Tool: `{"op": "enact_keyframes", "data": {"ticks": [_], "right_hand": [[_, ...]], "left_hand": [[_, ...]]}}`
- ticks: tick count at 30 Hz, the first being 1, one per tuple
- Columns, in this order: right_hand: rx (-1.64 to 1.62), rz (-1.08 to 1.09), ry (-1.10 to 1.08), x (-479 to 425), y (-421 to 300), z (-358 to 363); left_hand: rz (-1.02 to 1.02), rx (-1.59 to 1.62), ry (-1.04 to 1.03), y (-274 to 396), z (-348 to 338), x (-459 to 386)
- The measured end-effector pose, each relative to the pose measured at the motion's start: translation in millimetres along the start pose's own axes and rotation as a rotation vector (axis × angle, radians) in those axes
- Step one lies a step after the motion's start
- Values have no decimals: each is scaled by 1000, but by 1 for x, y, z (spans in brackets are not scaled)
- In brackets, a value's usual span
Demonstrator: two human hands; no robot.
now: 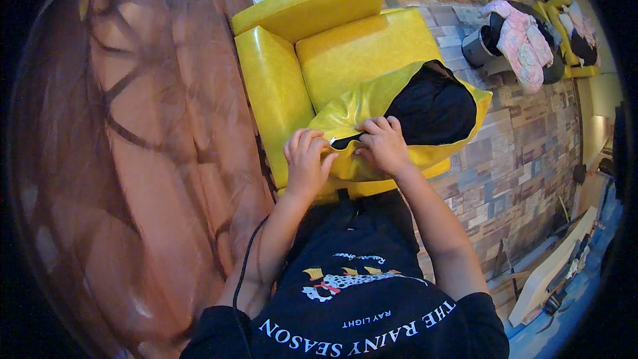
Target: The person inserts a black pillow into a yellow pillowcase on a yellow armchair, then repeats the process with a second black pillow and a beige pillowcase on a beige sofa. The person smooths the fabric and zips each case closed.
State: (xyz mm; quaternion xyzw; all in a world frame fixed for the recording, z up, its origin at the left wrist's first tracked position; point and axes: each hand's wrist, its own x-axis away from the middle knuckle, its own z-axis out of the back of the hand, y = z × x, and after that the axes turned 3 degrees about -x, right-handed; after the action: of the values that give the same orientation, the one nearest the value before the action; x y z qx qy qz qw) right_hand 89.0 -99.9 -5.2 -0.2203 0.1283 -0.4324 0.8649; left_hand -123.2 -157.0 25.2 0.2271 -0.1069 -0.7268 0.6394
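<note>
A yellow leather-like cushion cover (349, 104) lies across the front of a yellow sofa seat (371, 47), in front of my body. Its zipped side gapes widely to the right and shows a black fabric inside (433, 107). My left hand (306, 159) pinches the cover at the left end of the opening, right beside a small metal zipper pull (333, 140). Further right, my right hand (384, 147) grips the edges of the opening, fingers on the far edge and thumb towards the near one. Between the hands a narrow black gap shows.
A mural-like brown wall (159, 184) rises close on the left. The sofa's armrest (269, 99) and backrest (309, 5) border the seat. Pink clothing (523, 42) lies beside a grey bin (476, 50) at upper right. A wooden-topped table (548, 269) stands lower right on patterned flooring (503, 159).
</note>
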Motion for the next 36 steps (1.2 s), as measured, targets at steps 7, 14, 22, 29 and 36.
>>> {"op": "enact_keyframes", "data": {"ticks": [7, 14, 22, 29, 36], "right_hand": [[-11, 2, 42, 3, 3, -4], [40, 8, -5, 6, 2, -7], [-84, 3, 123, 10, 0, 2], [-195, -14, 125, 9, 9, 0], [-177, -20, 105, 7, 10, -2]], "left_hand": [[-106, -148, -317, 22, -18, 6], [-27, -284, -570, 6, -67, -8], [21, 324, -199, -9, -19, -5], [-100, 126, -253, -13, 12, -13], [102, 50, -226, -14, -6, -15]]}}
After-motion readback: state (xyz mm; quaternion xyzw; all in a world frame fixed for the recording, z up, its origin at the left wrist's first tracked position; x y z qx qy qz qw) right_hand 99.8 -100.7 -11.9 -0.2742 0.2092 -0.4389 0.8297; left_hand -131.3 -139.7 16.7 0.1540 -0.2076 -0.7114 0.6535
